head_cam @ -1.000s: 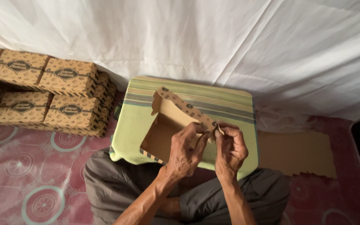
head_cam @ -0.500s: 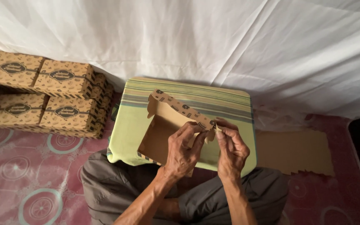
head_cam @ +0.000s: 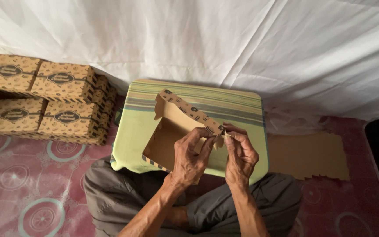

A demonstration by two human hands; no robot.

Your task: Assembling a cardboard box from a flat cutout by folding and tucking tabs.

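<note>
- Both hands pinch one corner of the half-folded brown printed cardboard box (head_cam: 178, 131) — left hand (head_cam: 190, 156) from below, right hand (head_cam: 241, 156) gripping the small corner tab.
- Since a moment ago the box wall has barely shifted; the corner looks not yet locked.
- The box rests mid-cushion on the green striped cushion (head_cam: 132, 127).
- Finished stacked boxes (head_cam: 44, 103) sit off its left edge, flat cardboard blanks (head_cam: 308, 156) off its right.

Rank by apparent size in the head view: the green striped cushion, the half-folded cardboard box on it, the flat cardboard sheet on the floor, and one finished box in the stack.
1. Green striped cushion.
2-3. Half-folded cardboard box and flat cardboard sheet: similar, and the hands partly cover the box, so unranked.
4. One finished box, smallest, though it sits farther away.
</note>
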